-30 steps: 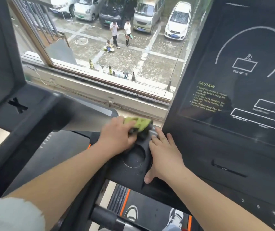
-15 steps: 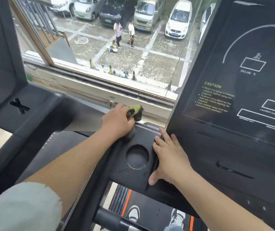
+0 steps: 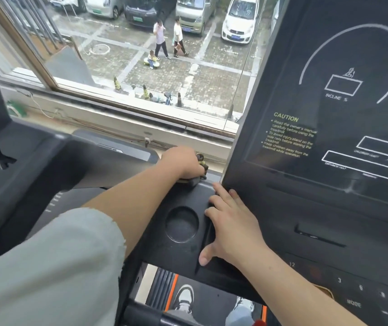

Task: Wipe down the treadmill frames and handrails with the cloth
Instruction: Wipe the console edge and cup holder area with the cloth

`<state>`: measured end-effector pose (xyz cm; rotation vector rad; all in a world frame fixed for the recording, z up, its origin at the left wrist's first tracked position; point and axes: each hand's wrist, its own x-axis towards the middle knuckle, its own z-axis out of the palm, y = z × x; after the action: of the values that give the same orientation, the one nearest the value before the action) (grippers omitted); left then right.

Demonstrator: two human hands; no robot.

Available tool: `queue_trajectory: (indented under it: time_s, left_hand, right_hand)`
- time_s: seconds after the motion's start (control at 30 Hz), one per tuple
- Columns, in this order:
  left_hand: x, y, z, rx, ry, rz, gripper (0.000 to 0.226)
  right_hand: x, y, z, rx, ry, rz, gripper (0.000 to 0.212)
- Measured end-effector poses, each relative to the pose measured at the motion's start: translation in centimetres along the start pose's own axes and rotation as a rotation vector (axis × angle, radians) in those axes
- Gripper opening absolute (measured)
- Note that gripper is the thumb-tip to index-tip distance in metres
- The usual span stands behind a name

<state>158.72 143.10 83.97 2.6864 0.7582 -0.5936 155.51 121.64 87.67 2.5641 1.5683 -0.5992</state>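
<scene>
- Head view, middle of the frame: the left hand (image 3: 183, 164) is curled over a bunched cloth (image 3: 201, 164), and only a dark, olive-tinted scrap of it shows past the knuckles on the right side.
- The cloth sits at the far end of the black tray (image 3: 179, 252), pressed against its back edge just below the window sill (image 3: 117, 123) and just left of the console panel (image 3: 329, 137).
- The fingertips wrap down out of sight, so how tightly they pinch cannot be told.
- The right hand (image 3: 233, 229) lies flat along the seam between tray and console, with its fingers loosely spread and the thumb stuck out toward the lower edge. It holds nothing and looks to be bracing.
- The round cup hollow (image 3: 181, 224) lies between the two hands, nearer the bottom of the frame than the cloth.
- The tray's long axis runs from the cloth down toward the bottom of the frame, so the next stroke is likely a pull back along it by the left hand, which alone has the cloth.
- The right hand lies close beside that path and may need to lift.
</scene>
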Motion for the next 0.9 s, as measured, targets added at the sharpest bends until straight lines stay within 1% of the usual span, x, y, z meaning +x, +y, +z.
queue_trajectory:
  time_s: [0.07, 0.17, 0.2, 0.27, 0.33, 0.37, 0.4, 0.47, 0.53, 0.6, 0.63, 0.7, 0.77, 0.8, 0.83, 0.87, 0.9]
  left_hand:
    - [0.5, 1.7, 0.2, -0.074, -0.090, 0.045, 0.052]
    - [0.0, 3.5, 0.8, -0.198, -0.097, 0.138, 0.049]
    - [-0.5, 3.6, 1.3, -0.244, -0.060, 0.153, 0.045]
    - [-1.9, 2.4, 2.4, -0.311, 0.066, 0.182, 0.034]
    - [-3.4, 0.0, 2.3, -0.299, 0.189, 0.195, 0.029]
    - [-3.6, -1.7, 1.8, -0.270, 0.235, 0.158, 0.033]
    - [-3.3, -3.6, 1.2, -0.241, 0.256, 0.079, 0.037]
    - [-2.7, -7.3, 0.4, -0.248, 0.268, -0.139, 0.039]
    - [-3.2, -9.3, 1.7, -0.430, 0.340, -0.308, 0.029]
    - [-6.1, -9.1, 4.8, -0.597, 0.491, -0.348, 0.024]
    - [-8.3, -8.4, 6.3, -0.617, 0.578, -0.304, 0.024]
    - [-12.3, -7.6, 8.8, -0.487, 0.692, -0.074, 0.031]
    - [-13.1, -8.3, 9.6, -0.333, 0.708, 0.228, 0.041]
    - [-12.6, -8.8, 9.6, -0.271, 0.677, 0.333, 0.043]
    - [-11.7, -8.9, 9.0, -0.225, 0.636, 0.381, 0.042]
    - [-10.4, -8.7, 8.1, -0.204, 0.598, 0.379, 0.041]
    - [-9.0, -8.3, 7.0, -0.210, 0.581, 0.327, 0.039]
  right_hand:
    - [0.0, 0.0, 0.0, 0.008, 0.002, 0.005, 0.112]
    - [0.1, -0.1, 0.0, 0.028, -0.003, 0.019, 0.109]
    - [0.1, -0.1, 0.0, 0.031, -0.002, 0.026, 0.108]
    - [0.2, -0.2, -0.1, 0.012, -0.011, 0.024, 0.107]
    - [0.2, -0.2, 0.0, 0.000, -0.026, 0.022, 0.109]
    - [0.3, -0.1, 0.1, 0.003, -0.023, 0.025, 0.109]
    - [0.3, -0.2, 0.1, 0.005, -0.019, 0.026, 0.108]
    - [0.4, -0.4, 0.1, 0.011, -0.010, 0.033, 0.107]
    - [0.3, -0.4, 0.0, 0.006, -0.015, 0.036, 0.107]
    - [0.2, -0.5, -0.1, 0.002, -0.030, 0.031, 0.108]
    - [0.3, -0.4, -0.1, 0.008, -0.028, 0.034, 0.108]
    - [0.4, -0.5, -0.1, 0.016, -0.024, 0.045, 0.109]
    - [0.4, -0.6, -0.2, -0.008, -0.036, 0.038, 0.109]
    - [0.3, -0.7, -0.2, -0.013, -0.040, 0.036, 0.109]
    - [0.3, -0.8, -0.2, -0.009, -0.035, 0.040, 0.109]
    - [0.3, -0.8, -0.3, -0.008, -0.030, 0.048, 0.108]
    - [0.3, -1.0, -0.3, -0.016, -0.027, 0.053, 0.108]
